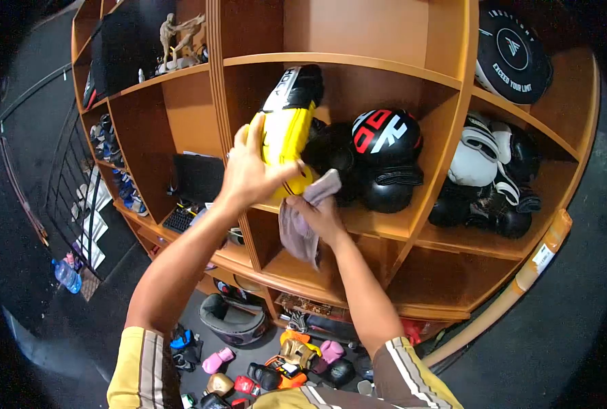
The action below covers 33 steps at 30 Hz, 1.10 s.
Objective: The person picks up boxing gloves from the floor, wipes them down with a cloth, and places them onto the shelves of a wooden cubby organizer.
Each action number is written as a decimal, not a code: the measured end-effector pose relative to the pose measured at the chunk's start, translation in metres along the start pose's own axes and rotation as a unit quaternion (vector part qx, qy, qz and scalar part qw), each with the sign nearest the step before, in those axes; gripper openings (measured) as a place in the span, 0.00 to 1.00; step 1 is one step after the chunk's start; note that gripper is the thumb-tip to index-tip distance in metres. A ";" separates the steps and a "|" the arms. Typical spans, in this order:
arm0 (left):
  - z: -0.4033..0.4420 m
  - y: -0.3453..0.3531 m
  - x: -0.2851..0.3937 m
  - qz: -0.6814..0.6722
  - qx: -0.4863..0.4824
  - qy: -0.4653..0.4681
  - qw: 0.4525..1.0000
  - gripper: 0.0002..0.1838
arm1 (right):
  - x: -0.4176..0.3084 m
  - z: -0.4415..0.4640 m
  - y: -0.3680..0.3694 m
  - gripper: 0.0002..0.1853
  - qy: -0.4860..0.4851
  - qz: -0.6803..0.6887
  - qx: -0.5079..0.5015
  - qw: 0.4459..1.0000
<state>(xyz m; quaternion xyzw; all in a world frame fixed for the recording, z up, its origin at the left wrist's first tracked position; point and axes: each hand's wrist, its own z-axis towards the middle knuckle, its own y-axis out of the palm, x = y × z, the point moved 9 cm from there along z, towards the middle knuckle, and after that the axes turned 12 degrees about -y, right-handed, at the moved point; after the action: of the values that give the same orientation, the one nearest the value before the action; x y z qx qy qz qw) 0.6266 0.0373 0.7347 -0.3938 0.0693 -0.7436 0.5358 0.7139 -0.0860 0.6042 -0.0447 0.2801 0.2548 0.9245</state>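
Note:
A yellow and black training pad [286, 133] with white lettering is tilted upright at the front of the middle shelf. My left hand [249, 167] grips its lower left side, fingers along the yellow face and thumb across the bottom. Just below, my right hand [320, 215] is closed on a greyish-lilac cloth [300, 232], part of which sticks up beside the pad's lower end. Whether the cloth touches the pad I cannot tell. Right of the pad, black boxing gloves [388, 160] with red and white print sit on the same shelf.
The wooden shelf unit [344, 65] also holds white and black gloves [480, 160], a round black pad [514, 54], a figurine [177, 41] and a monitor [198, 177]. Several gloves [296, 354] and an open dark container [232, 324] lie on the floor. A long tan roll [501, 307] leans at right.

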 end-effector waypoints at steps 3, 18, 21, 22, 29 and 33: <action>0.045 0.007 -0.011 -0.008 -0.016 -0.019 1.000 0.52 | -0.012 0.002 -0.022 0.19 0.037 -0.130 -0.033 0.990; 0.170 0.129 -0.036 0.414 -0.180 -0.059 0.890 0.48 | 0.007 -0.031 -0.101 0.18 0.008 -0.248 -0.057 0.967; 0.179 0.136 -0.055 0.346 -0.259 -0.092 0.897 0.54 | 0.017 -0.030 -0.102 0.19 0.072 -0.239 -0.071 0.966; 0.176 0.132 -0.052 0.333 -0.270 -0.112 0.897 0.53 | 0.022 -0.030 -0.101 0.19 0.083 -0.244 -0.072 0.964; 0.150 0.129 -0.045 0.377 -0.162 -0.022 0.912 0.52 | 0.033 -0.031 -0.103 0.18 0.103 -0.252 -0.085 0.959; 0.147 0.129 -0.055 0.311 -0.186 -0.041 0.931 0.49 | 0.032 -0.027 -0.102 0.16 0.123 -0.248 -0.090 0.957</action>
<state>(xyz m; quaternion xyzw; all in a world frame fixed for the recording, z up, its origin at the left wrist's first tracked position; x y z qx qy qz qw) 0.8254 0.0770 0.7388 -0.4754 0.3034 -0.4969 0.6596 0.7739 -0.1656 0.5580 -0.2263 0.3482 0.0345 0.9090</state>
